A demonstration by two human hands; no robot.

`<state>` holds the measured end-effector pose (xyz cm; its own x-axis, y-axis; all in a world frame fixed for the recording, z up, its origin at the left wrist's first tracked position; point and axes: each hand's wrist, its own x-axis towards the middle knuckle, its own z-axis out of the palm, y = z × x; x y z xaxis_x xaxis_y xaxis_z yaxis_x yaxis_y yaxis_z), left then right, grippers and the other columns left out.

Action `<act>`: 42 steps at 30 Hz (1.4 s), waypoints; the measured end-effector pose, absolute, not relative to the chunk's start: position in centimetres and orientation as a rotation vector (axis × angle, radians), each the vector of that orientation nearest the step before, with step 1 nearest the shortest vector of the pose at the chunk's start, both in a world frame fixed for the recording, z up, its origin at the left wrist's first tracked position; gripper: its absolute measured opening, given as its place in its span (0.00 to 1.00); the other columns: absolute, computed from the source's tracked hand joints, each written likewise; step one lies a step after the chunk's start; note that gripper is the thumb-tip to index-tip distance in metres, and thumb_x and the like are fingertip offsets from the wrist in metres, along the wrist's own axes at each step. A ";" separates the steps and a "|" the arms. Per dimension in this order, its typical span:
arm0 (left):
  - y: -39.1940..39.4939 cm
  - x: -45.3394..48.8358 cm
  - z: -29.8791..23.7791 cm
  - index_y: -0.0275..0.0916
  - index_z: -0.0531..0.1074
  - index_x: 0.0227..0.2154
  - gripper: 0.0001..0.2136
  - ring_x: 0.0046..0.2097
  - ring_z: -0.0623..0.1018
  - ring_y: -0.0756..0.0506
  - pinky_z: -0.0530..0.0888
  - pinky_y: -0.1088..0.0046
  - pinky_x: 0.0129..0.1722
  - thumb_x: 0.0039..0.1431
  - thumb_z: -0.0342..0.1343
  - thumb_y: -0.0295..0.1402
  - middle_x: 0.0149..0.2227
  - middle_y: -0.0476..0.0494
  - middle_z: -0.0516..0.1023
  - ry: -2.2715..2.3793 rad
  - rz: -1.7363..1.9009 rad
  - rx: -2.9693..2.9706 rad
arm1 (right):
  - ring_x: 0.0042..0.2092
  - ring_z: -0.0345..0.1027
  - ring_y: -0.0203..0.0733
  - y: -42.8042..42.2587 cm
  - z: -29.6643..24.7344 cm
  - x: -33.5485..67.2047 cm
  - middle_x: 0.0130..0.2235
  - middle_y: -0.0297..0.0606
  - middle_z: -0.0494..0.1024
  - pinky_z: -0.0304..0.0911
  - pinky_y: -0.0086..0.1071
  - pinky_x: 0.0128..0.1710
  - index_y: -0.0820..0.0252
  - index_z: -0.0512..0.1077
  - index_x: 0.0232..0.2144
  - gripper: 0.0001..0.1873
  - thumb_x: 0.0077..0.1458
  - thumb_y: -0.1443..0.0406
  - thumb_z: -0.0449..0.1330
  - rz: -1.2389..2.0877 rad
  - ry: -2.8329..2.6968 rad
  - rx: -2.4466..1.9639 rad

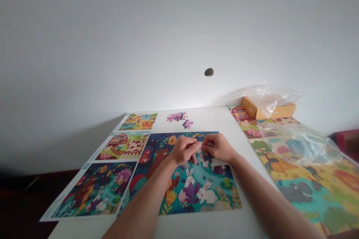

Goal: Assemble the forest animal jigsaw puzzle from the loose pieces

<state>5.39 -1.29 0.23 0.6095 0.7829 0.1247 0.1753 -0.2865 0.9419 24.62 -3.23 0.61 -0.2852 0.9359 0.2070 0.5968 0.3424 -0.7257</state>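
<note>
A colourful forest-animal jigsaw puzzle [193, 186] with rabbits and a bear lies on the white table [215, 119] in front of me. My left hand [183, 150] and my right hand [220, 147] meet over its upper middle, fingers curled and pinched together near a gap in the picture. A small puzzle piece seems to sit between the fingertips, but it is too small to make out. A few loose purple pieces [179, 117] lie on the table beyond the puzzle.
A reference sheet [112, 164] with three printed pictures lies to the left. A second finished puzzle [308, 179] covers the right side, partly under a clear plastic bag [305, 142]. An orange box [269, 110] with another bag stands at the back right, by the white wall.
</note>
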 end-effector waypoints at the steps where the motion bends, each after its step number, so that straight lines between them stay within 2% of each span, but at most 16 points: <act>1: -1.3 5.4 0.3 0.37 0.61 0.15 0.23 0.15 0.73 0.50 0.58 0.80 0.14 0.62 0.49 0.45 0.11 0.49 0.69 0.815 0.784 1.798 | 0.26 0.62 0.33 -3.2 0.6 24.6 0.24 0.30 0.75 0.54 0.26 0.28 0.60 0.74 0.24 0.03 0.48 0.69 0.62 0.713 -1.965 -1.344; 8: -0.6 5.2 -0.1 0.38 0.64 0.17 0.21 0.18 0.76 0.48 0.61 0.78 0.17 0.62 0.47 0.46 0.12 0.51 0.69 1.135 1.169 1.653 | 0.26 0.63 0.35 -2.7 0.3 24.6 0.25 0.32 0.77 0.56 0.28 0.28 0.59 0.75 0.28 0.07 0.54 0.62 0.61 0.659 -1.730 -1.437; 26: -0.4 5.3 0.1 0.39 0.64 0.16 0.21 0.17 0.74 0.50 0.66 0.78 0.21 0.63 0.46 0.41 0.11 0.52 0.69 1.320 1.271 1.689 | 0.29 0.68 0.37 -2.7 0.0 24.8 0.28 0.35 0.78 0.61 0.29 0.31 0.60 0.76 0.35 0.08 0.52 0.65 0.59 0.687 -1.757 -1.353; 33: -0.2 5.1 0.0 0.39 0.66 0.17 0.20 0.19 0.74 0.49 0.68 0.77 0.24 0.63 0.45 0.40 0.13 0.52 0.72 1.430 1.309 1.669 | 0.31 0.70 0.39 -2.8 0.1 24.5 0.30 0.36 0.79 0.64 0.30 0.33 0.61 0.75 0.34 0.08 0.51 0.65 0.59 0.793 -1.657 -1.312; 38: -0.1 5.1 -0.1 0.40 0.72 0.23 0.16 0.20 0.73 0.49 0.66 0.77 0.24 0.62 0.47 0.41 0.14 0.53 0.70 1.397 1.267 1.716 | 0.31 0.72 0.39 -2.8 0.1 24.4 0.31 0.37 0.79 0.65 0.30 0.33 0.60 0.75 0.34 0.08 0.51 0.65 0.58 0.814 -1.634 -1.288; 42: 0.0 5.2 0.1 0.41 0.77 0.34 0.10 0.25 0.74 0.49 0.66 0.77 0.26 0.58 0.53 0.39 0.22 0.51 0.76 1.332 1.171 1.885 | 0.32 0.72 0.39 -2.7 -0.1 24.5 0.32 0.37 0.79 0.67 0.31 0.34 0.60 0.75 0.36 0.10 0.52 0.65 0.57 0.816 -1.627 -1.259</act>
